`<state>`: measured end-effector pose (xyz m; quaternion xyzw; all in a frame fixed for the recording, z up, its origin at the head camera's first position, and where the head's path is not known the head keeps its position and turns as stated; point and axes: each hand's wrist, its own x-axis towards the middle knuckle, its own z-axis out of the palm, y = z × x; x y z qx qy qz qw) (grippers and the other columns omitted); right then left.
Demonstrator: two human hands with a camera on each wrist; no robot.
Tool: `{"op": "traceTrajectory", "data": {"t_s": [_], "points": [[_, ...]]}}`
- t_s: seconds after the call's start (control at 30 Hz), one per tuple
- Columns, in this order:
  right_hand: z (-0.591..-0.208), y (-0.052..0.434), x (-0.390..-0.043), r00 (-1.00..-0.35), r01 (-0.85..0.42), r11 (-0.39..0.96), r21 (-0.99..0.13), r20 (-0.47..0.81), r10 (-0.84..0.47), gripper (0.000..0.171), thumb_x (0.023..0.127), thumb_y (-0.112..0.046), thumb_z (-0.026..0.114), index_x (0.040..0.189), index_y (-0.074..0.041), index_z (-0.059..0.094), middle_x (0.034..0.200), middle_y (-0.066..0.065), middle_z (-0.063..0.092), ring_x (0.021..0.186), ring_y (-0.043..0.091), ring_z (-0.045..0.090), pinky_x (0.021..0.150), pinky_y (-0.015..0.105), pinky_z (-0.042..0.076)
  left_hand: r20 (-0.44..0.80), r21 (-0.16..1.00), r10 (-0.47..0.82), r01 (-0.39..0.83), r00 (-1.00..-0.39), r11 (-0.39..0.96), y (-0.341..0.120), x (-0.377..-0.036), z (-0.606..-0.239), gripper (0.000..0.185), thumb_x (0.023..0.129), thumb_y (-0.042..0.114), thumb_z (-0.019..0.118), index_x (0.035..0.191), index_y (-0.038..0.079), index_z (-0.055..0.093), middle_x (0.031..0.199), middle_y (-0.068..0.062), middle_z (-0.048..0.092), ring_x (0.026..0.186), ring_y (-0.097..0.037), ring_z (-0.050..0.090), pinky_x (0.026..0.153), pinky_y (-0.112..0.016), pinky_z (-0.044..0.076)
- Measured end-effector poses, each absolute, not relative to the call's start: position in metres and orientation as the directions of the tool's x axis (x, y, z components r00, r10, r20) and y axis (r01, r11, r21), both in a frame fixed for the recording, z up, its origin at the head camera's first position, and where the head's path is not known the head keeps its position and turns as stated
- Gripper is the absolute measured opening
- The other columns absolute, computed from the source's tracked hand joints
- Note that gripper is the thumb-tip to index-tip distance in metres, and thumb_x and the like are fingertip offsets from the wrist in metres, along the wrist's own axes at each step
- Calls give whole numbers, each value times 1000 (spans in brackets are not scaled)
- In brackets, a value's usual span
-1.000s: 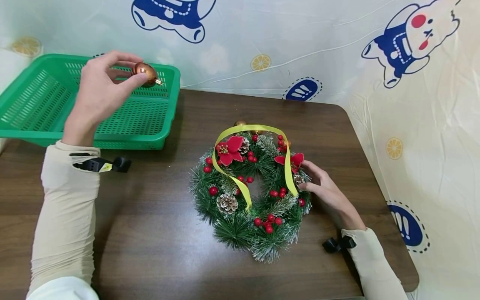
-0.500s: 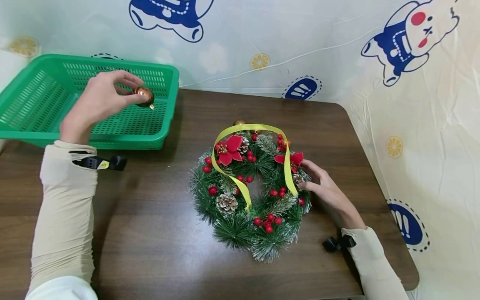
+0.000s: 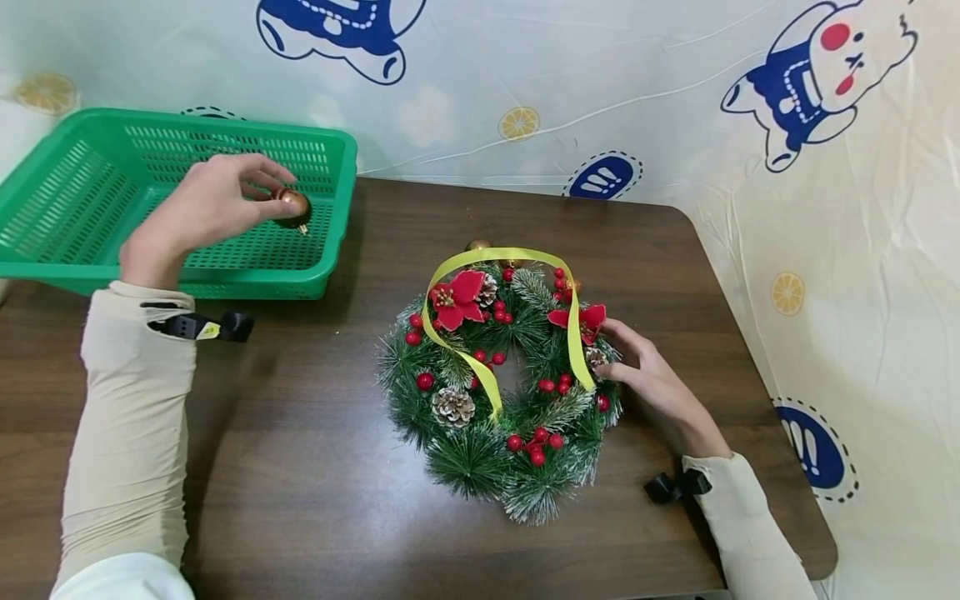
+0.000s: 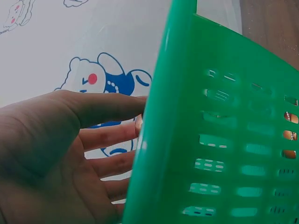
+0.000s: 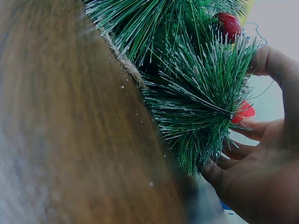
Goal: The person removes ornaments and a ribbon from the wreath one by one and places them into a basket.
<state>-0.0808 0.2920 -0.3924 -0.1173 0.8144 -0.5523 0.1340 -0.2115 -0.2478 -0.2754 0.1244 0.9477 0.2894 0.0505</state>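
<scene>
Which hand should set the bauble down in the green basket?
Left. The left hand already pinches the copper bauble low over the green basket. The right hand rests on the wreath, far from the basket.

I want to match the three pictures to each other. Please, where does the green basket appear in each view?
Head view: the basket is at the upper left, on the table's far left corner, under the left hand that holds a ball.
Left wrist view: its perforated wall fills the right half, in front of the fingers.
Right wrist view: not in it; only the wreath and right hand.
Shared landmark: the brown table.
</scene>
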Motion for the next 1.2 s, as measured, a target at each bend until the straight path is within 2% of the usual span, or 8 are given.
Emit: {"op": "traceTrajectory", "data": {"t_s": [0.27,0.43,0.63,0.8,0.9,0.97,1.03,1.2], "points": [[-391,292,-80,-939,-31,383,-923,-104,-327,61,90,-9,60,147,-4,39,152,15,39,144,32,30,117,61,16,12,575,278,235,-960,784,-247,-209,-274,48,101,31,58,139,2,52,131,-30,56,120,-47,51,95,-63,36],[-391,292,-80,-938,-36,378,-925,-99,-332,61,90,-9,59,147,-4,39,153,16,39,144,33,30,117,62,16,55,580,280,259,-958,772,-241,-207,-272,47,101,32,57,139,2,53,129,-29,58,119,-46,51,94,-62,36],[-391,293,-80,-939,-40,375,-926,-94,-331,61,90,-8,59,147,-4,39,152,16,39,143,33,32,117,61,16,127,595,259,283,-957,753,-231,-202,-269,47,101,35,57,137,5,55,129,-22,61,117,-40,55,83,-46,38],[-392,293,-80,-938,-49,368,-929,-84,-337,61,90,-7,59,147,-4,39,152,16,40,143,32,32,117,61,15,187,622,230,296,-955,725,-217,-196,-265,45,100,37,58,136,10,58,129,-16,63,117,-36,57,89,-39,40],[-392,293,-80,-937,-54,362,-931,-78,-341,61,90,-6,59,147,-4,39,152,16,40,142,32,32,117,62,15,217,640,223,311,-950,703,-208,-193,-263,44,100,37,58,135,10,59,130,-14,63,118,-32,57,100,-42,45],[-393,291,-80,-936,-57,355,-933,-74,-344,61,90,-6,59,148,-4,39,151,16,40,142,32,32,117,62,15,235,648,223,323,-946,690,-203,-191,-261,44,100,36,58,135,9,59,131,-14,62,118,-31,57,103,-48,45],[-394,290,-80,-935,-55,352,-935,-75,-345,61,90,-6,59,148,-4,39,151,16,40,142,33,32,116,63,15,262,654,224,343,-939,674,-196,-189,-260,42,101,34,57,134,8,59,131,-13,62,118,-30,56,102,-52,45],[-393,293,-80,-935,-57,364,-930,-78,-346,61,90,-6,58,148,-4,39,151,17,40,141,33,33,116,62,16,323,651,258,412,-911,638,-170,-187,-267,36,101,29,58,130,7,60,125,-11,65,112,-26,60,96,-50,49]]}}
